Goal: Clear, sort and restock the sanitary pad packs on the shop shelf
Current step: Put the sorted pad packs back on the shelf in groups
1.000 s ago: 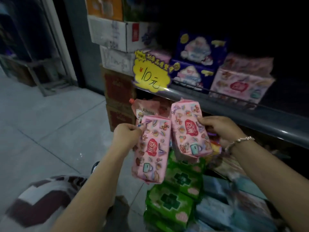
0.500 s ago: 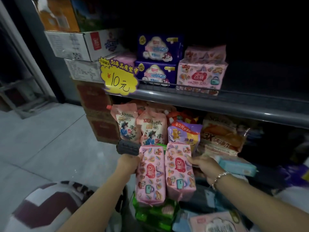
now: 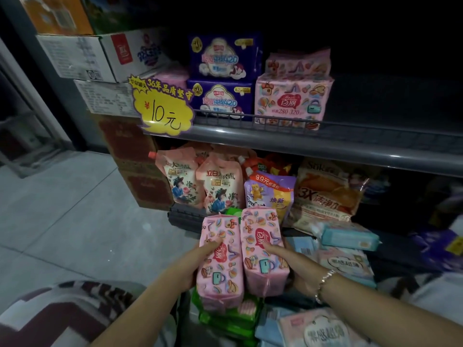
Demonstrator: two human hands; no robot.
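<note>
Each of the hands, left [image 3: 198, 259] and right [image 3: 295, 266], grips one soft pink patterned plastic pad pack [image 3: 220, 261] [image 3: 263, 249] above the floor pile, so restocking the barely filled grey metal shelf [image 3: 325, 140] seems mostly ahead.

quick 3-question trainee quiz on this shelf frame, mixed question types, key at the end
1. True or false: the left hand and right hand each hold one pink pack.
2. What price is on the yellow sign?
3. The green packs lie: A) under the held packs B) on the upper shelf C) on the floor, left.

Key: 1 true; 2 10 yuan; 3 A.
</note>
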